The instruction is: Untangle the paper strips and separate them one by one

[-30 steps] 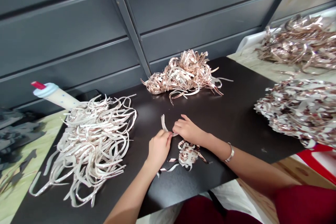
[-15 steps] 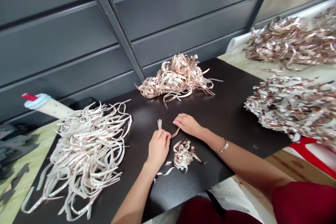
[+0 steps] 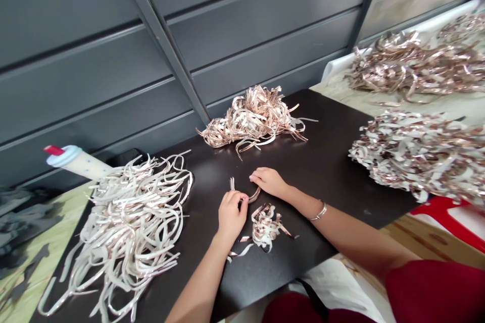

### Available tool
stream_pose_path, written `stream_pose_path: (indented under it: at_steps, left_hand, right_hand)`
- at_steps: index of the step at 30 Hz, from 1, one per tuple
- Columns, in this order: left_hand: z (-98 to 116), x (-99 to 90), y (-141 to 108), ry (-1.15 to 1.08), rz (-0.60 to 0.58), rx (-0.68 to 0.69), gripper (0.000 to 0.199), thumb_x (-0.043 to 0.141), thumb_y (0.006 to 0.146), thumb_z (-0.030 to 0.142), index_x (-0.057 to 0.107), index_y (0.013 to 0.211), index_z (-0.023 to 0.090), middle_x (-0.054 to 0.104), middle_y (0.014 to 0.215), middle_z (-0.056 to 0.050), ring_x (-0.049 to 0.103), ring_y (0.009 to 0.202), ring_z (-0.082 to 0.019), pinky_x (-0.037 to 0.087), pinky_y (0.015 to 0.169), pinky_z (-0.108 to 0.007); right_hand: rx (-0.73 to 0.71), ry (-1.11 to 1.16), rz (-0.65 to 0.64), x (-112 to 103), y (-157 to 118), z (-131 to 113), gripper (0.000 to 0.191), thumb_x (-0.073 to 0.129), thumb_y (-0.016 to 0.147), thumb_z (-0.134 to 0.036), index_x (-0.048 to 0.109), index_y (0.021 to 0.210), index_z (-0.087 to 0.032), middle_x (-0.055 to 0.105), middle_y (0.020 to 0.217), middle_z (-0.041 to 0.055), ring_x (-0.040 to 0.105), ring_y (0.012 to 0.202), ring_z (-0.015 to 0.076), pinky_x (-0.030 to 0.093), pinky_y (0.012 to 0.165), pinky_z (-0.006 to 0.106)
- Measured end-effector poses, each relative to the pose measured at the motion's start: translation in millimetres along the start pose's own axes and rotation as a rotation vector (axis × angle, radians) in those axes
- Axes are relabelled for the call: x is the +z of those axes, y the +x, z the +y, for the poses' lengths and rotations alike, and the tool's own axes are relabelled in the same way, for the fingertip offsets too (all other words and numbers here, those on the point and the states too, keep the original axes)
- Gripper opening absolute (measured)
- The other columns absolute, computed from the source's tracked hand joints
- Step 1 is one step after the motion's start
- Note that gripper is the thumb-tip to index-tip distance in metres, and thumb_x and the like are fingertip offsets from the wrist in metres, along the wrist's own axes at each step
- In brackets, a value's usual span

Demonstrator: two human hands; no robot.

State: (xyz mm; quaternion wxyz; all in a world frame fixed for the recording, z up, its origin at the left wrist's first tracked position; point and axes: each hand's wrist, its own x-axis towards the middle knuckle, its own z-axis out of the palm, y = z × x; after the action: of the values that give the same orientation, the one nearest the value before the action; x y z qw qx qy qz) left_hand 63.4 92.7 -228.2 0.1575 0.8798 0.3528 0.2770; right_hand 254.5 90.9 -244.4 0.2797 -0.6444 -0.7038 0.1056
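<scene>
My left hand point(image 3: 232, 212) is closed in a pinch on a thin bundle of shiny strips point(image 3: 254, 196), white on one side and rose-gold on the other. The bundle's pale ends poke out beyond the fingers. My right hand point(image 3: 268, 181) grips the same bundle a short way to the right, and the stretch between both hands bows toward me. Just in front of the hands lies a small tangle of short strips point(image 3: 265, 228) on the black table point(image 3: 261, 275). A large heap of long white strips point(image 3: 132, 232) spreads out on the left.
Against the dark panelled wall point(image 3: 265, 25) rests a rose-gold heap of strips point(image 3: 252, 118). A bushy pile of cut strips point(image 3: 417, 154) lies at right, with another pile point(image 3: 409, 68) behind it. A pale tumbler point(image 3: 83, 162) leans at the left; a red-edged object point(image 3: 454, 219) is lower right.
The strip between my hands bows more now, with my left hand slightly lower and its thumb and finger forming a loop. The whole view has shifted a little.
</scene>
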Motion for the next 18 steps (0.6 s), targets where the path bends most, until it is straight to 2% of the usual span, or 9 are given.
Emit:
stream_pose_path:
  at_steps: [11,18]
  left_hand:
    - [-2.5,0.7,0.2,-0.010,-0.012,0.012,0.014,0.050,0.086,0.017,0.060,0.076,0.019,0.063,0.080,-0.003,0.055,0.077,-0.018,0.044,0.072,-0.030]
    - [-4.1,0.7,0.9,-0.037,0.029,0.017,0.014,0.051,0.085,0.017,0.060,0.075,0.019,0.063,0.079,-0.002,0.056,0.075,-0.017,0.045,0.070,-0.028]
  right_hand:
    - [0.001,0.056,0.018,2.3,0.4,2.3,0.028,0.047,0.093,-0.026,0.068,0.077,-0.016,0.065,0.078,0.0041,0.060,0.079,0.0147,0.040,0.073,0.023]
    - [0.018,0.146,0.038,1.4,1.8,1.1,0.027,0.050,0.091,-0.024,0.069,0.073,-0.017,0.066,0.076,0.0038,0.061,0.079,0.0153,0.041,0.073,0.024]
